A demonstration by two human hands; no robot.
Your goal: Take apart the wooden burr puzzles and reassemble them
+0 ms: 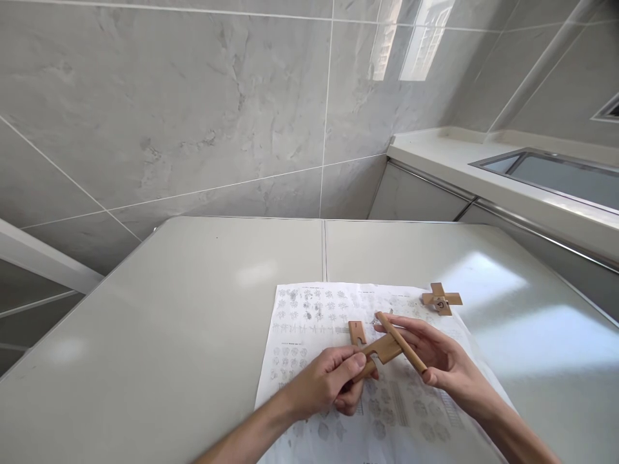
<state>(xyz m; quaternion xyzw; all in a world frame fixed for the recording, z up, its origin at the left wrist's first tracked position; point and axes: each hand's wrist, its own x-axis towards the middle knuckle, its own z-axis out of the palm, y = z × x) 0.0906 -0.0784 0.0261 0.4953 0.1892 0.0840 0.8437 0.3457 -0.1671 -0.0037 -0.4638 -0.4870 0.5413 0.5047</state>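
My left hand (338,377) is closed on a flat, notched wooden puzzle piece (385,348), with the thumb on top. Another notched wooden piece (356,331) sticks out beyond the same hand, and the fingers hide where the two meet. Between the thumb and fingertips of my right hand (445,354) is a wooden rod (401,341), gripped by its ends. The rod lies slantwise against the far end of the notched piece; whether it passes through it I cannot tell. Under both hands is a printed paper sheet (290,335) with small diagrams.
A cross-shaped wooden piece (442,299) lies at the sheet's upper right corner, with a small marked tag on it. The pale table (169,309) has a seam in the middle. Behind stands a grey tiled wall (193,96); a counter (435,147) with a sink is at right.
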